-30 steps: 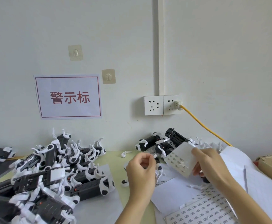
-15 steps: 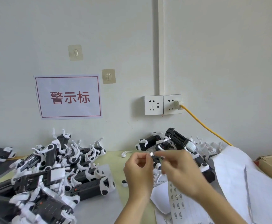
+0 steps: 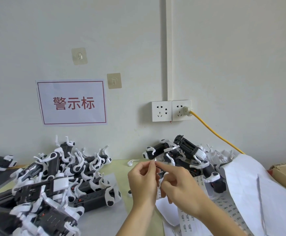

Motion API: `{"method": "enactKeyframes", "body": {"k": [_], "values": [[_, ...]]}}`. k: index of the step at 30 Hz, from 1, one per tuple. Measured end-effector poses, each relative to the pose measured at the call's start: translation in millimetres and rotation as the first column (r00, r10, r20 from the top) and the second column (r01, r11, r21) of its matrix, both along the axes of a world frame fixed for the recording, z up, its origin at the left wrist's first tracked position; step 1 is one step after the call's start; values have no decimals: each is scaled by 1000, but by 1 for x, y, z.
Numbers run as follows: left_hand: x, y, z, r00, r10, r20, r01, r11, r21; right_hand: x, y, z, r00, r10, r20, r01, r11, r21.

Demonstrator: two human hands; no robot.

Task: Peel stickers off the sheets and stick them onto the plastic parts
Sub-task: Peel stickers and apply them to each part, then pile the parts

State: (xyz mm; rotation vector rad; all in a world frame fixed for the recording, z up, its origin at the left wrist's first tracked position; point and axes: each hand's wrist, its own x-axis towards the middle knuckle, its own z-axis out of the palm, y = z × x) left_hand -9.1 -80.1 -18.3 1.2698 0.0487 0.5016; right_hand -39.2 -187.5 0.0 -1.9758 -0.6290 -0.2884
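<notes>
Also blk/wht parts [image 3: 57, 181] piled left.

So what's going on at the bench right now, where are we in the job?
A person is mid-sticker. The left hand and right hand meet over the table, pinching something small at the fingertips, most likely a sticker going onto a small plastic part; it is too small to tell. A sticker sheet lies below the right hand. Heaps of black-and-white plastic parts sit on the left and behind the hands.

right hand [image 3: 179, 186] left sticker sheet [image 3: 190, 217] | now meets left hand [image 3: 143, 180]
</notes>
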Motion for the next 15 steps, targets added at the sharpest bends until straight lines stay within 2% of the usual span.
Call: {"method": "enactKeyframes", "body": {"k": [3, 5, 6, 7, 8, 10, 11, 12, 13, 15], "values": [[0, 1, 3, 998, -54, 16, 52, 996, 67, 6, -4, -5, 996, -94, 7, 94, 996, 9], [1, 4, 0, 990, 59, 129, -94, 955, 281, 11, -9, -7, 975, -221, -10, 222, 975, 33], [2, 8, -1, 970, 140, 196, -211, 886, 413, 14, -13, -8, 964, -264, -40, 266, 962, 56], [3, 11, -3, 947, 208, 245, -313, 770, 556, 17, -18, -8, 954, -289, -79, 295, 953, 72], [5, 15, -7, 939, 219, 264, -342, 632, 695, 18, -22, -8, 946, -300, -122, 310, 947, 78], [8, 22, -14, 970, 187, 158, -214, 340, 916, 20, -29, -9, 939, -287, -192, 305, 950, 71], [9, 24, -16, 979, 181, 99, -138, 219, 966, 21, -30, -9, 936, -279, -213, 298, 952, 65], [9, 25, -19, 982, 178, 69, -94, 140, 986, 20, -31, -10, 936, -274, -219, 292, 955, 52], [9, 25, -21, 982, 180, 65, -84, 99, 992, 20, -31, -10, 938, -272, -213, 286, 958, 37], [9, 25, -20, 972, 214, 96, -112, 66, 991, 19, -29, -10, 945, -265, -192, 274, 961, 20]]}}
